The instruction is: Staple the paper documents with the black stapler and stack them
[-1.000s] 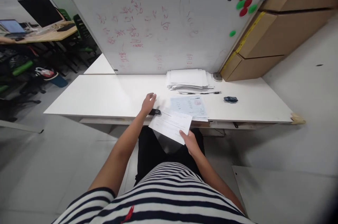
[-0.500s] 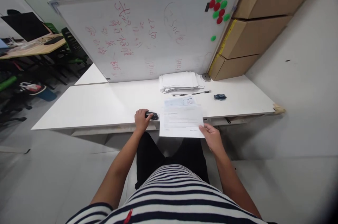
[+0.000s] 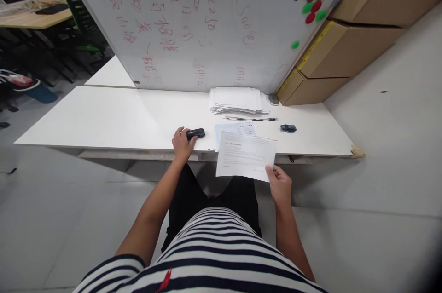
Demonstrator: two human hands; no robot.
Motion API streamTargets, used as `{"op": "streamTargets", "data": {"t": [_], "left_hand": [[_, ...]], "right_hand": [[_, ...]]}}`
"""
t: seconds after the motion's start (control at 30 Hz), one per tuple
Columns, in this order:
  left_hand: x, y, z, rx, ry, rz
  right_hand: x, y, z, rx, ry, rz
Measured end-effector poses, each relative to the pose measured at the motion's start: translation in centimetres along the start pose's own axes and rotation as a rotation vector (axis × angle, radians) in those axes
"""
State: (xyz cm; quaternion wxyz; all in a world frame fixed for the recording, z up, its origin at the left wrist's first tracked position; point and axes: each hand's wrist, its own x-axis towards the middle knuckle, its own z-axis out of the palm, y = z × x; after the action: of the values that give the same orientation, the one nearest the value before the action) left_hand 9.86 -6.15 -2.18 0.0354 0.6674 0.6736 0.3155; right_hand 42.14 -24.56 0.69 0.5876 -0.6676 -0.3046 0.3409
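At the front of a white desk [image 3: 138,113], my left hand [image 3: 183,142] curls around one end of a black stapler-like tool [image 3: 196,134], while my right hand [image 3: 280,183] pinches a printed sheet [image 3: 245,155] by its near right corner, over the desk's edge. Positioning looks like the step in hand; the next move calls for a level sheet.

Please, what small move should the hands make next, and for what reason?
Probably the right hand should bring the printed sheet slightly left, toward the black object: the left hand grips that object, while the sheet, held near its lower right corner, is apart from it.
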Motion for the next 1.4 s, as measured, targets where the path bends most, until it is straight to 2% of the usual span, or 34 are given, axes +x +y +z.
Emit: {"op": "streamTargets", "data": {"t": [0.2, 0.33, 0.53, 0.67, 0.8, 0.9, 1.03, 1.1, 1.13, 1.23, 1.4], "left_hand": [[-0.1, 0.3, -0.3, -0.016, -0.006, -0.007], [-0.1, 0.4, -0.3, -0.014, -0.011, -0.011], [-0.1, 0.3, -0.3, -0.034, -0.016, -0.011], [-0.1, 0.1, -0.2, -0.021, -0.023, -0.011], [-0.1, 0.0, 0.0, -0.02, -0.008, 0.006], [-0.2, -0.1, 0.2, -0.029, 0.014, 0.012], [-0.2, 0.0, 0.2, -0.031, 0.023, 0.017], [-0.3, 0.1, 0.0, -0.025, 0.015, 0.014], [-0.3, 0.1, -0.1, -0.022, 0.012, 0.009], [-0.2, 0.3, -0.2, -0.015, 0.001, -0.013], [-0.2, 0.2, -0.1, -0.004, 0.022, -0.013]], "right_hand": [[0.1, 1.4, -0.1, 0.05, -0.002, 0.071], [0.6, 1.1, 0.5, 0.108, 0.041, 0.072], [4.4, -0.4, 2.7, 0.1, 0.054, 0.035], [8.4, -0.6, 5.0, -0.194, -0.032, -0.021], [11.1, -1.0, 7.5, -0.687, 0.055, -0.304], [13.3, -2.7, 10.5, -0.85, -0.053, -0.503], [19.0, -5.9, 16.3, -0.943, -0.333, -0.77], [22.4, -6.7, 18.9, -1.013, -0.422, -0.821], [23.9, -6.7, 19.8, -1.065, -0.449, -0.794], [26.8, -5.8, 20.9, -1.192, -0.518, -0.676], [26.7, -4.3, 19.4, -1.189, -0.499, -0.799]]}}
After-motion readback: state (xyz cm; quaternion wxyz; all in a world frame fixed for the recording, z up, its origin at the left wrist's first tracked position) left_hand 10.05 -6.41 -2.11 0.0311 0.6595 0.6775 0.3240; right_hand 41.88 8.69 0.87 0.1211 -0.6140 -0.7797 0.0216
